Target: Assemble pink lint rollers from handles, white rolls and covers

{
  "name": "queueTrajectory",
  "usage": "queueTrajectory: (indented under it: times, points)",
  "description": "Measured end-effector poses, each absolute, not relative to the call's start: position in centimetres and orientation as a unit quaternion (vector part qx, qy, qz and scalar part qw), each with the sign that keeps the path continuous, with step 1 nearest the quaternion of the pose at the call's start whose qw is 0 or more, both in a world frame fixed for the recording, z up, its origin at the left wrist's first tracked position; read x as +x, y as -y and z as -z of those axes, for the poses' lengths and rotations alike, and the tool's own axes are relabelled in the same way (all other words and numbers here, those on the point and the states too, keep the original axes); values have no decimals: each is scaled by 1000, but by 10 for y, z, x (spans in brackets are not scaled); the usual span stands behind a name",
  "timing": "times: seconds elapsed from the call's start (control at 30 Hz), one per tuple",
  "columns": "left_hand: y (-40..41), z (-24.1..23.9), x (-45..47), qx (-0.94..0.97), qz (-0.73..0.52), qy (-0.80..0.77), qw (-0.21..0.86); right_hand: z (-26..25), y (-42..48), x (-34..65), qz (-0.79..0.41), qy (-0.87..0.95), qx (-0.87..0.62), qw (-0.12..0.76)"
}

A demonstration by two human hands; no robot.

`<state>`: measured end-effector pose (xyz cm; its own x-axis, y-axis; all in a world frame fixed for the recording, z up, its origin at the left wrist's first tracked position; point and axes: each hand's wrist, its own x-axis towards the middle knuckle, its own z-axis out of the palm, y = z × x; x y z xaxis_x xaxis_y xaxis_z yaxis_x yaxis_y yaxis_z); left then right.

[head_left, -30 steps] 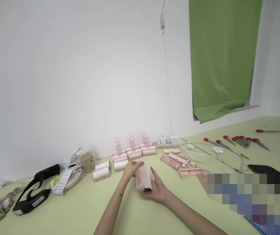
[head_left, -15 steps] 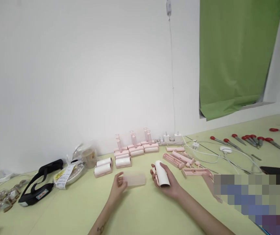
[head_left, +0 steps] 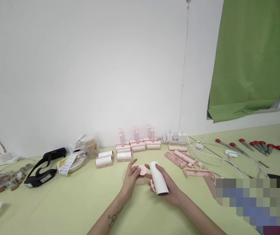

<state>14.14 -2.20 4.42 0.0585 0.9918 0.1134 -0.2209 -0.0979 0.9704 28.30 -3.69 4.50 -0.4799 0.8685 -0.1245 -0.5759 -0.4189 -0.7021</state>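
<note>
My right hand (head_left: 171,187) is wrapped round a white lint roller paper roll (head_left: 160,179), tilted with its open end toward me. A pink ring-like part (head_left: 152,186) shows beside the roll under those fingers. In my left hand (head_left: 130,179) a small round pink end cap (head_left: 142,170) is pinched between thumb and fingers, just left of the roll. Behind the left hand a translucent pale pink cover (head_left: 140,180) lies on the table, partly hidden. Past both hands stand several pink lint rollers (head_left: 138,148) with upright handles, and white rolls in pink holders (head_left: 104,161).
Pink half shells (head_left: 175,159) lie to the right, near white cables and a power strip (head_left: 171,142). Red-handled tools (head_left: 259,147) are far right. On the left are a wrapped bowl (head_left: 72,161), a black strap (head_left: 42,176) and small clear jars (head_left: 5,179).
My left hand has let go of the translucent cover, moved right and taken a round pink cap near the roll. The right hand still holds the white roll. The view has shifted slightly.
</note>
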Motion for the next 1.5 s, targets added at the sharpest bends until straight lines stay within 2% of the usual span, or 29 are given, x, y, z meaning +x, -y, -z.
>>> queueTrajectory:
  times: [0.13,0.43,0.77,0.97,1.03,1.17,1.5]
  points:
    - [22,-48,138,457,-537,-397,588,-37,37,284,-773,375,-330,390]
    - [34,-53,149,519,-478,-425,567,-29,42,276,-801,411,-298,317]
    - [47,-57,145,667,-423,-403,463,-27,40,278,-803,422,-282,311]
    - [48,-56,149,634,-415,-396,519,-35,41,278,-806,408,-286,320]
    - [42,-55,148,635,-458,-416,463,-36,37,280,-813,373,-271,355]
    - [29,-50,137,625,-566,-451,293,-37,24,287,-776,272,-301,483]
    - [32,-25,142,755,-508,-398,117,-36,23,279,-742,241,-283,558]
